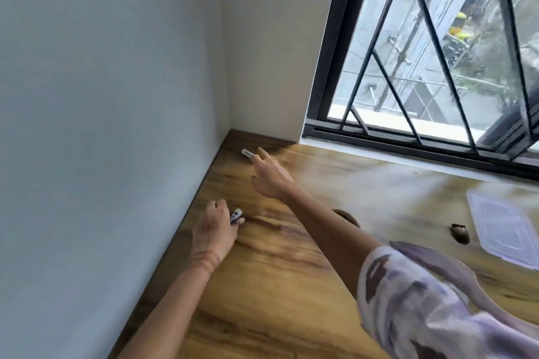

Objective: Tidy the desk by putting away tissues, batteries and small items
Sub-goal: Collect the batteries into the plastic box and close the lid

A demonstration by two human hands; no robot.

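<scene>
On the wooden desk (277,271), a small white battery (246,152) lies in the far corner by the wall. My right hand (269,175) stretches out to it, fingers extended, fingertips touching its near end. Closer to me, my left hand (214,227) rests on the desk beside the left wall, its fingers curled round another white and dark battery (236,216) whose end sticks out.
A clear plastic lid (504,227) lies flat at the right of the desk. A small dark brown object (460,232) sits left of it. The white wall bounds the desk on the left, and a barred window (423,52) stands behind.
</scene>
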